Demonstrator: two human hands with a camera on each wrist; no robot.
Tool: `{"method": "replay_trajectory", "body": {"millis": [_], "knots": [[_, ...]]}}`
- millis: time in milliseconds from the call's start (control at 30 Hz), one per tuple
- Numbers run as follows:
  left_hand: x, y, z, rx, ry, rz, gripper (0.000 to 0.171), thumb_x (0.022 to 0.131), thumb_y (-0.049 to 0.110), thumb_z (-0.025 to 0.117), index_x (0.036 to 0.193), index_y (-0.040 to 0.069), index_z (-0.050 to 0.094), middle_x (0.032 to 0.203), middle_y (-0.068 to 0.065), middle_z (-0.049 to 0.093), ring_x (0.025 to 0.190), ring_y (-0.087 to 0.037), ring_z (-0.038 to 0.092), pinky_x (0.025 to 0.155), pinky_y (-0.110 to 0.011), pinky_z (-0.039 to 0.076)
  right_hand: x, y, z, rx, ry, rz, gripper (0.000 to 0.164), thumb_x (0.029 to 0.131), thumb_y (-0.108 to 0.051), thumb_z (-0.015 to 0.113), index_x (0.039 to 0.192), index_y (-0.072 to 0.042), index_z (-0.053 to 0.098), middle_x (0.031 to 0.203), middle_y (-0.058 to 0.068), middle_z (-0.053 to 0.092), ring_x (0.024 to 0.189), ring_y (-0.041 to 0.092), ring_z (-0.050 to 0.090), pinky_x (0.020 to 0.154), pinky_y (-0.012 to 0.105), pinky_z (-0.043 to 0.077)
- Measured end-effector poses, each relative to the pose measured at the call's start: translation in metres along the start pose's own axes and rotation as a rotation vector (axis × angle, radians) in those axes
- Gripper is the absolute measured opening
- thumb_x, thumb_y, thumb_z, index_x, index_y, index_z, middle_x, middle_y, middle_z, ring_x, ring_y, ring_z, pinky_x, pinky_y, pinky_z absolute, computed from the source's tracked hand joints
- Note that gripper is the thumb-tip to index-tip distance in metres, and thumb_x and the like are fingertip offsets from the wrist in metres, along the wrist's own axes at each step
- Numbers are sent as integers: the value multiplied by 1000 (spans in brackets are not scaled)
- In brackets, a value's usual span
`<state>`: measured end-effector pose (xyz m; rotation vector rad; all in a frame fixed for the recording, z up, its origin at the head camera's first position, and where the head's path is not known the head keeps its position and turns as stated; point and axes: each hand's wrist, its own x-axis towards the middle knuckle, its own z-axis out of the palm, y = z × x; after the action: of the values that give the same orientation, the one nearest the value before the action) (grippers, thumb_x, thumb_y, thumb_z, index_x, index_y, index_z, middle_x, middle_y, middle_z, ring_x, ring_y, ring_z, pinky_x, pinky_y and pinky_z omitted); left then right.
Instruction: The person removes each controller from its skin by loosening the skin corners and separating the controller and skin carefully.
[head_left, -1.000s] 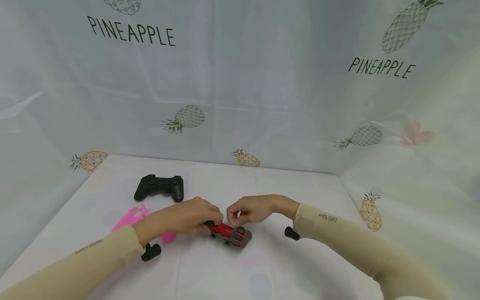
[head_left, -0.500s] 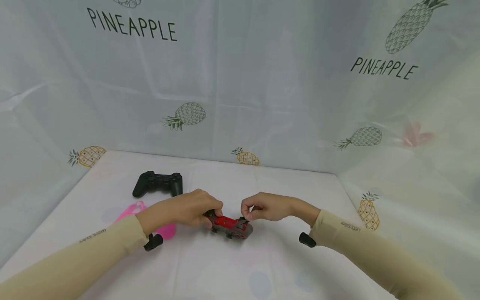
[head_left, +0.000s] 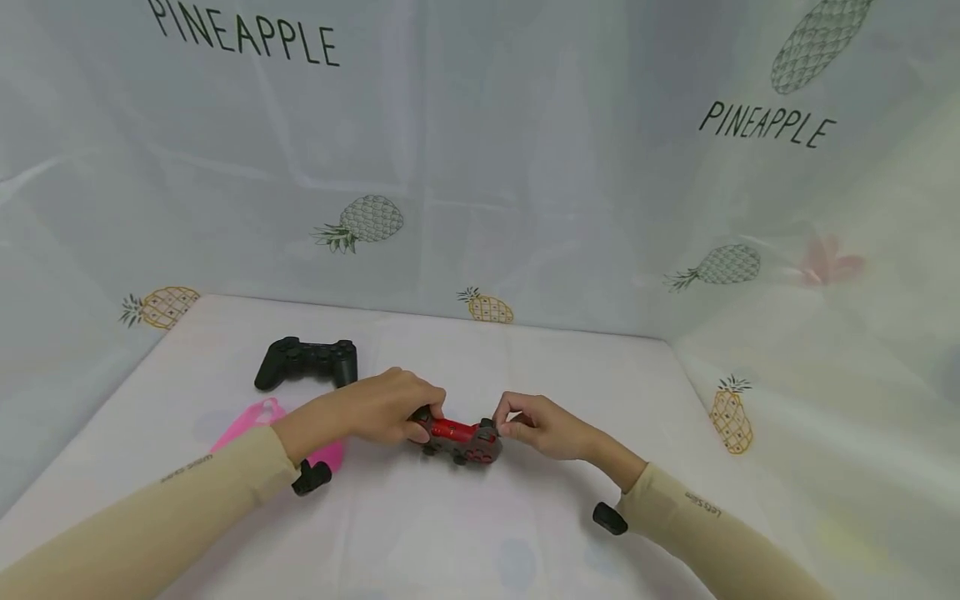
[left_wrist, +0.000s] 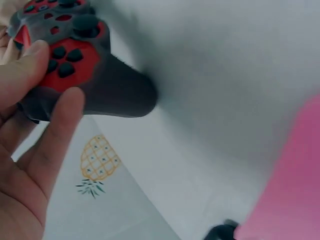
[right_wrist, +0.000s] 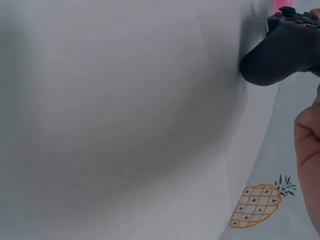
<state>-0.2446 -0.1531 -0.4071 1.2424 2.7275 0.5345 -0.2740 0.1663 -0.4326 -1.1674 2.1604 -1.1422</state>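
Observation:
A red and dark grey game controller point(head_left: 456, 431) is held tilted, close over the table, in the head view. My left hand point(head_left: 390, 407) grips its left end, the thumb lying on the red face beside the direction buttons in the left wrist view. At its right end is my right hand point(head_left: 546, 429), thumb and forefinger pinching the upper corner by the shoulder buttons. In the right wrist view one dark handle of the controller point(right_wrist: 280, 57) shows above my right hand point(right_wrist: 311, 145), whose fingertips are mostly out of frame.
A black game controller point(head_left: 303, 360) lies at the back left of the white table point(head_left: 427, 533). In front of it is a pink plastic thing point(head_left: 243, 423) with a loop at its end, partly hidden by the left forearm. A pineapple-print curtain point(head_left: 525, 167) hangs behind.
The right hand has moved right, from above the controller's middle to its right end. The controller has tipped up and its buttoned face shows differently. The left hand has kept its grip.

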Motion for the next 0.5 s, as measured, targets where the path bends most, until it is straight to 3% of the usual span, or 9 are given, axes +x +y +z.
{"method": "replay_trajectory", "body": {"millis": [100, 233, 367, 500], "knots": [[4, -1, -3, -10, -19, -40, 22, 90, 22, 87, 100, 26, 69, 95, 19, 70, 81, -5, 58, 81, -34, 49, 1, 0, 3, -47, 81, -1, 4, 107, -15, 64, 105, -12, 66, 102, 10, 70, 74, 19, 58, 68, 23, 44], [5, -5, -1, -27, -10, -50, 22, 90, 22, 87, 100, 26, 69, 96, 20, 71, 82, -4, 58, 80, -34, 48, 2, -1, 6, -102, 154, 23, 6, 105, -19, 69, 104, -13, 68, 80, 11, 65, 59, 3, 44, 57, 21, 39], [4, -5, 1, -45, 11, -52, 21, 89, 22, 87, 100, 26, 70, 95, 20, 71, 78, -3, 58, 76, -32, 47, 1, -5, 9, -131, 207, 48, 7, 102, -17, 73, 101, -11, 70, 69, 10, 62, 55, 5, 50, 55, 22, 41], [5, -3, 0, -59, 23, -65, 20, 90, 22, 87, 101, 26, 71, 96, 18, 72, 78, -6, 58, 72, -31, 46, -1, -10, 10, -175, 256, 57, 7, 102, -15, 74, 100, -9, 72, 76, 16, 69, 58, 18, 62, 55, 23, 44]]}}
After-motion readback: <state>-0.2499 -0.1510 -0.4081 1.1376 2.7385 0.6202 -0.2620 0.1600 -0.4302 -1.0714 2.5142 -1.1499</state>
